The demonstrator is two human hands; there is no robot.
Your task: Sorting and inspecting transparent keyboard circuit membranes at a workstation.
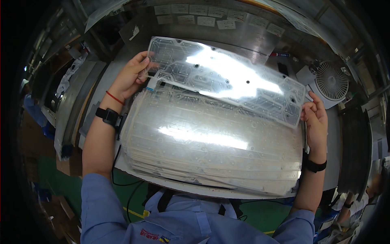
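I hold a clear plastic membrane sheet [227,77] with printed circuit traces and small holes, raised above a thick stack of similar clear sheets [211,150]. My left hand [132,75] pinches the sheet's left end near a small connector tail. My right hand [315,120] grips the sheet's right edge with fingers curled around it. Bright light glares off both the lifted sheet and the top of the stack. Each wrist wears a black band, and the left also has a red cord.
A small white desk fan [331,83] stands at the right of the grey workbench [101,87]. Paper labels [205,19] line the back panel. A black cable [122,179] hangs off the bench's near edge. Another person's arm [351,203] shows at lower right.
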